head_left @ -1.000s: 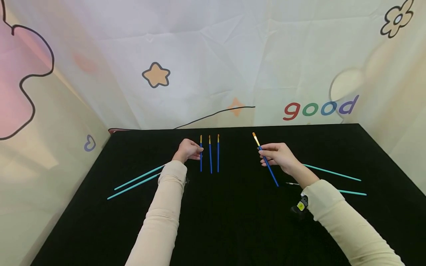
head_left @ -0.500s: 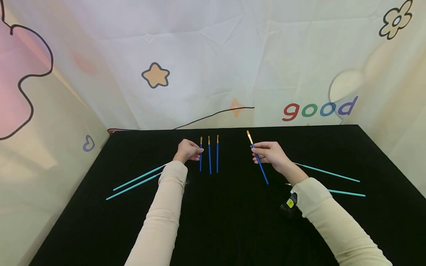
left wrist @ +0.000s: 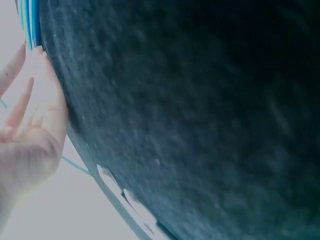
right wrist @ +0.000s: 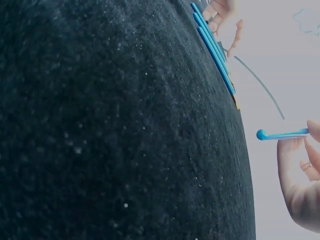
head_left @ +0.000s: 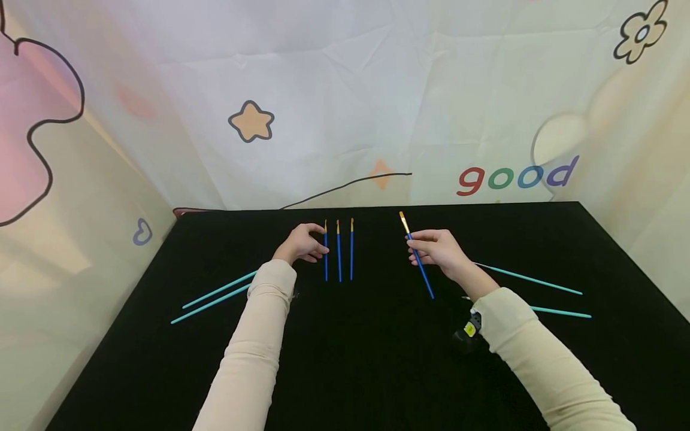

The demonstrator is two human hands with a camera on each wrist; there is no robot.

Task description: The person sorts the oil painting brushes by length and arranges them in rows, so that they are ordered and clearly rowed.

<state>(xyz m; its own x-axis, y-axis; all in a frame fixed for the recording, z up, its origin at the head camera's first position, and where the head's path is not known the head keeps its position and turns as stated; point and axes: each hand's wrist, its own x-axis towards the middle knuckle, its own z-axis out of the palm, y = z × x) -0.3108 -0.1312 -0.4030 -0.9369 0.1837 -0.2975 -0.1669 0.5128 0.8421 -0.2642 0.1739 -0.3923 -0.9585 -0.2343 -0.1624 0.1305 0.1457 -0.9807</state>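
My right hand point(head_left: 442, 251) pinches a blue paintbrush point(head_left: 423, 275) by the handle, its golden ferrule pointing up and away. In the right wrist view the handle end of this paintbrush point(right wrist: 272, 135) shows apart from the black cloth. Three more blue paintbrushes lie side by side on the cloth: a left one point(head_left: 326, 270), a middle one point(head_left: 339, 251) and a right one point(head_left: 352, 251). Beside the left one is my left hand point(head_left: 302, 242), thumb and forefinger spread apart along it. Whether a fingertip still touches it, I cannot tell.
Two slim turquoise rods point(head_left: 212, 305) lie slanted at the left, their far ends hidden by the left arm. Two similar rods point(head_left: 539, 280) lie at the right, partly behind the right arm. A printed curtain point(head_left: 334, 120) rises behind the black tabletop point(head_left: 366, 359).
The right hand moved left with its paintbrush, then stayed still. The left hand's fingers have spread and let go of the left paintbrush, which shifted slightly; that arm drew a little left.
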